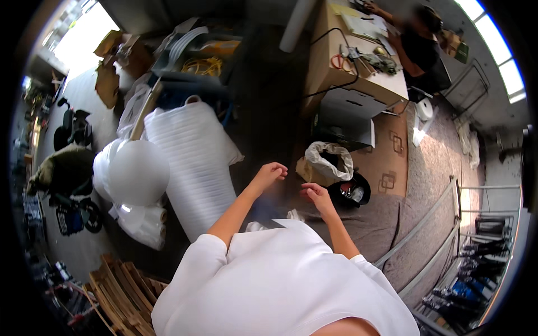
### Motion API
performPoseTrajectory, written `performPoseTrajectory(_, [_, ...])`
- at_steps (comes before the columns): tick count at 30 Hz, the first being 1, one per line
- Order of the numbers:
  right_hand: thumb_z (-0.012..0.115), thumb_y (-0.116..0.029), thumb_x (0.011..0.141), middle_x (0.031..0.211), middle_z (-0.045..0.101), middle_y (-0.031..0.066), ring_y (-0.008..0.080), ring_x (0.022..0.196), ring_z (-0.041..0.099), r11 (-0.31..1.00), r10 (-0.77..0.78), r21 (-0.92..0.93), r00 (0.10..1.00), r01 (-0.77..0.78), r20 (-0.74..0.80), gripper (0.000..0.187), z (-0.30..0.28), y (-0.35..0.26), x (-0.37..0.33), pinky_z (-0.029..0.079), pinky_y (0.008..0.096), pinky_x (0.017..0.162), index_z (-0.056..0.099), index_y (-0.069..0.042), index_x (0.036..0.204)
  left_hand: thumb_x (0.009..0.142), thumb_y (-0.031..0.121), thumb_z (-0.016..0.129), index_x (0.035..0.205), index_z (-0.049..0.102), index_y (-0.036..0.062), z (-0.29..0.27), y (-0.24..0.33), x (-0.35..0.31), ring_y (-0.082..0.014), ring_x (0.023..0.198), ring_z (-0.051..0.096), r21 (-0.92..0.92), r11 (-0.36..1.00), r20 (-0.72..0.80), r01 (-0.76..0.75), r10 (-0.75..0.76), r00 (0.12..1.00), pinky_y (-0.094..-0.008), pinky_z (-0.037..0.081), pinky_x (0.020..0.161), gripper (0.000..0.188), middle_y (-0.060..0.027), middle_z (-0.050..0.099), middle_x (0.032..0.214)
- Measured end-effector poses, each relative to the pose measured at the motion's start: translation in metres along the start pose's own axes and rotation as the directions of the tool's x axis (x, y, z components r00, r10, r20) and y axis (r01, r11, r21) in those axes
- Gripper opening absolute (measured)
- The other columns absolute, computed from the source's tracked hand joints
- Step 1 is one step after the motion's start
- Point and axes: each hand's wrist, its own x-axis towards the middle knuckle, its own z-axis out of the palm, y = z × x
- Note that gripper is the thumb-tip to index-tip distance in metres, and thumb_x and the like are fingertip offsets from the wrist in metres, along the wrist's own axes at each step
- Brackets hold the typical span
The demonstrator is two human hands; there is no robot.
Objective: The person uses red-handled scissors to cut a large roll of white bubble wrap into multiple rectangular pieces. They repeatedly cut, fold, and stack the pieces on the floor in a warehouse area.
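Observation:
My left hand [272, 175] is held out in front of my body, its fingers loosely curved with nothing seen in them. A short gap to its right, my right hand [315, 195] hangs with its fingers bent slightly toward the left one, and it too appears bare. Closest to the right hand are a pale cloth sack [346, 164] with its mouth open and a black bag [334, 196] with small items inside. Left of my left forearm lies a large wrapped roll of white foam sheet [188, 151].
A person [420, 50] sits at a desk [330, 73] bearing papers and red-handled scissors [338, 60]. An open carton [347, 109] stands below. White rolls [137, 173], a scooter [73, 129] and wooden slats [120, 291] are on the left; a metal rack [459, 241] is on the right.

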Motion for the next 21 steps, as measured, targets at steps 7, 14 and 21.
performPoseTrajectory(7, [0.048, -0.015, 0.086, 0.093, 0.061, 0.0056, 0.0129, 0.084, 0.058, 0.983, 0.041, 0.184, 0.976, -0.001, -0.215, 0.025, -0.001, -0.027, 0.006, 0.044, 0.0237, 0.073, 0.053, -0.005, 0.108, 0.083, 0.006, 0.045, 0.093, 0.057, -0.0027, -0.003, 0.013, 0.065, -0.0145, 0.077, 0.058, -0.058, 0.99, 0.156, -0.127, 0.134, 0.979, -0.0255, 0.048, 0.069, 0.017, -0.0092, 0.06, 0.084])
performPoseTrajectory(14, [0.048, -0.014, 0.086, 0.09, 0.061, 0.0045, 0.0144, 0.081, 0.059, 0.98, 0.141, 0.162, 0.977, -0.115, -0.159, 0.024, 0.016, -0.034, 0.03, 0.045, 0.025, 0.071, 0.054, -0.006, 0.108, 0.084, 0.004, 0.045, 0.09, 0.057, -0.0032, -0.021, 0.022, 0.073, -0.0148, 0.078, 0.058, -0.11, 0.978, 0.015, -0.176, 0.179, 0.984, -0.0263, 0.049, 0.07, 0.016, -0.0096, 0.06, 0.084])
performPoseTrajectory(21, [0.049, -0.016, 0.086, 0.092, 0.059, 0.0061, 0.0141, 0.082, 0.057, 0.992, 0.073, 0.111, 0.995, -0.065, -0.066, 0.026, 0.019, -0.06, 0.056, 0.044, 0.0243, 0.076, 0.051, -0.003, 0.109, 0.084, 0.004, 0.044, 0.09, 0.057, -0.0028, -0.055, 0.02, 0.051, -0.0145, 0.077, 0.058, -0.129, 0.977, -0.118, -0.168, 0.153, 0.981, -0.0256, 0.048, 0.071, 0.016, -0.0096, 0.06, 0.085])
